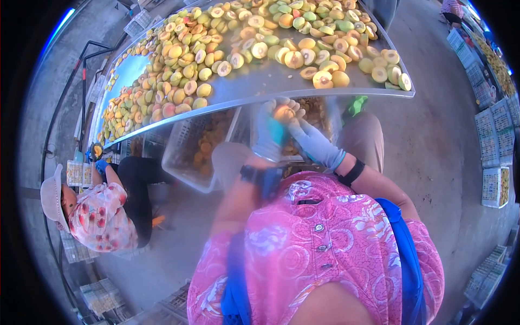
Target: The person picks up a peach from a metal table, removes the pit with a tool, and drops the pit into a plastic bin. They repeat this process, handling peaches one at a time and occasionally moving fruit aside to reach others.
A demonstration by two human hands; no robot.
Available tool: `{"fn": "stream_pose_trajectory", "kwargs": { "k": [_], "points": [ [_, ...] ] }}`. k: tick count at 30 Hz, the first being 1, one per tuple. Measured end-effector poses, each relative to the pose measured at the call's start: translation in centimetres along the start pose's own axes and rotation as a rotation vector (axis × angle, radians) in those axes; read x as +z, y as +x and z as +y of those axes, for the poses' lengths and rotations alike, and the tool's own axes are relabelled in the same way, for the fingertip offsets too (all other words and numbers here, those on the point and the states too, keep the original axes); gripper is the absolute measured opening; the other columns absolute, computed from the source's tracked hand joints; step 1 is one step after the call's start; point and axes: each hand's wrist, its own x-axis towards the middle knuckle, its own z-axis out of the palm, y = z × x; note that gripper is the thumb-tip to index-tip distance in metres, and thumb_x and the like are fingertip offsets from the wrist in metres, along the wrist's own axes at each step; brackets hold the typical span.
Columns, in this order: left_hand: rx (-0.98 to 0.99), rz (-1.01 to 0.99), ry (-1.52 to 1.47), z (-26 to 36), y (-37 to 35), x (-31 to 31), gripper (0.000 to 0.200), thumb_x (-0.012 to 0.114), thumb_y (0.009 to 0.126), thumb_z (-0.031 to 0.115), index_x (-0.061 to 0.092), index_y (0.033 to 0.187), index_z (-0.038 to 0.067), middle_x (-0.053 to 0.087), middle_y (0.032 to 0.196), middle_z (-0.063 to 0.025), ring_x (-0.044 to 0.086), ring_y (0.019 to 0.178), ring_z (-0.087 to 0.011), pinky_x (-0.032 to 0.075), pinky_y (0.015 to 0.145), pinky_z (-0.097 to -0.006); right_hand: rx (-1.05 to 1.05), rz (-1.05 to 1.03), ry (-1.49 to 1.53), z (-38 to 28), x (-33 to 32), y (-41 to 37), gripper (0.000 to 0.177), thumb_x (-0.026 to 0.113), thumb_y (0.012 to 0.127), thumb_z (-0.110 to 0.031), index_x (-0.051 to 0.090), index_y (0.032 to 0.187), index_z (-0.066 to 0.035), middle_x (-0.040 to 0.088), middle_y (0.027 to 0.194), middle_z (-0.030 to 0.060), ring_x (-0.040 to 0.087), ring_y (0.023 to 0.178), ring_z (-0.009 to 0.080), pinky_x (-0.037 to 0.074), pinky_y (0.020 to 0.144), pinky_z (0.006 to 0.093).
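Just under the table's near edge, my left hand (268,130), in a grey and teal glove, is closed around a peach (284,112). My gloved right hand (314,142) meets it from the right, its fingers bent together against the fruit. Whatever those right fingers may hold is hidden, and the left hand is somewhat blurred. Beyond both hands, halved peaches (323,79) are spread over the metal table (254,86), many cut side up with pits showing. Below my hands stands a crate (335,116) with fruit pieces in it, partly covered by my arms.
A white crate (189,162) of peach pieces stands beside my left knee. Further left, a co-worker in a hat (52,197) sits at the table's corner. Stacked crates (487,135) line the right side. The table's raised metal rim (260,97) runs close to my hands.
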Motion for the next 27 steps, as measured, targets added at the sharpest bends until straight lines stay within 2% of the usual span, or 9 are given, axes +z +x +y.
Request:
{"fn": "stream_pose_trajectory", "kwargs": {
  "k": [5,8,13,15,19,22,24,26,27],
  "points": [
    [0.005,0.054,-0.043,-0.2,-0.2,0.3,0.043,0.051,0.094,0.049,0.057,0.084,0.008,0.062,0.085,-0.008,0.062,0.082,-0.0246,0.053,0.082,-0.0452,0.082,-0.064,-0.026,-0.1,-0.3,0.0,0.044,0.042,0.101,-0.036,0.053,0.119,0.003,0.061,0.105,0.0149,0.058,0.097,0.0222,0.045,0.087,0.0332],
    [0.234,0.114,0.295,-0.5,-0.3,0.6,0.049,0.05,0.093,0.056,0.057,0.081,0.008,0.061,0.08,-0.0077,0.062,0.078,-0.0242,0.054,0.078,-0.0428,0.12,-0.075,-0.018,0.0,-0.4,0.1,0.044,0.043,0.101,-0.036,0.054,0.118,0.002,0.061,0.105,0.013,0.057,0.097,0.0212,0.044,0.087,0.0331],
    [-0.048,0.089,0.133,1.3,-1.1,0.8,0.052,0.046,0.095,0.056,0.057,0.079,0.008,0.062,0.079,-0.0094,0.062,0.075,-0.022,0.055,0.075,-0.0389,0.365,-0.26,0.325,-1.0,-1.2,-0.9,0.045,0.045,0.1,-0.038,0.052,0.124,0.0,0.06,0.109,0.0079,0.056,0.098,0.0179,0.047,0.085,0.0308],
    [-0.021,0.092,0.229,0.8,-1.1,0.0,0.051,0.046,0.095,0.055,0.057,0.08,0.008,0.061,0.08,-0.0091,0.062,0.075,-0.0221,0.054,0.075,-0.0391,0.397,-0.229,0.388,-1.8,-0.8,-1.3,0.048,0.045,0.1,-0.039,0.046,0.132,-0.003,0.058,0.111,0.0061,0.055,0.103,0.0155,0.05,0.078,0.0272],
    [0.203,0.159,0.369,-0.9,-1.1,0.0,0.051,0.045,0.095,0.056,0.056,0.083,0.008,0.061,0.084,-0.008,0.061,0.079,-0.0224,0.053,0.079,-0.0399,0.243,-0.203,0.133,-1.9,-0.5,-1.0,0.05,0.045,0.1,-0.04,0.045,0.134,-0.003,0.057,0.113,0.0074,0.053,0.108,0.0156,0.05,0.081,0.0268],
    [0.099,0.111,0.164,-0.6,-1.3,0.3,0.051,0.043,0.096,0.055,0.056,0.086,0.008,0.061,0.086,-0.0077,0.06,0.083,-0.0207,0.052,0.083,-0.0398,0.412,-0.17,0.354,-2.7,-0.1,-1.4,0.049,0.044,0.1,-0.039,0.049,0.129,0.0,0.057,0.117,0.0084,0.053,0.11,0.0165,0.045,0.091,0.0294],
    [0.083,0.102,0.113,-0.5,-1.4,0.4,0.051,0.042,0.097,0.055,0.056,0.086,0.007,0.06,0.086,-0.0078,0.06,0.085,-0.0205,0.052,0.083,-0.0399,0.175,-0.168,0.063,-1.2,-0.1,-0.7,0.05,0.043,0.101,-0.039,0.051,0.127,0.002,0.058,0.119,0.009,0.054,0.108,0.0168,0.041,0.096,0.0302],
    [0.068,0.092,0.064,-0.5,-1.5,0.3,0.051,0.042,0.097,0.055,0.056,0.086,0.007,0.06,0.086,-0.0079,0.06,0.086,-0.0204,0.052,0.084,-0.04,0.172,-0.156,0.039,-0.5,0.0,-0.7,0.05,0.043,0.101,-0.039,0.05,0.128,0.002,0.058,0.118,0.0087,0.054,0.107,0.0169,0.042,0.096,0.0304],
    [0.167,0.127,0.247,-0.7,-1.4,0.2,0.051,0.042,0.097,0.055,0.056,0.086,0.007,0.061,0.085,-0.0084,0.06,0.084,-0.0207,0.052,0.083,-0.0398,0.169,-0.145,0.016,-0.4,0.1,-0.6,0.051,0.043,0.101,-0.039,0.05,0.128,0.003,0.059,0.116,0.0083,0.054,0.107,0.017,0.042,0.095,0.0305]
  ]
}}
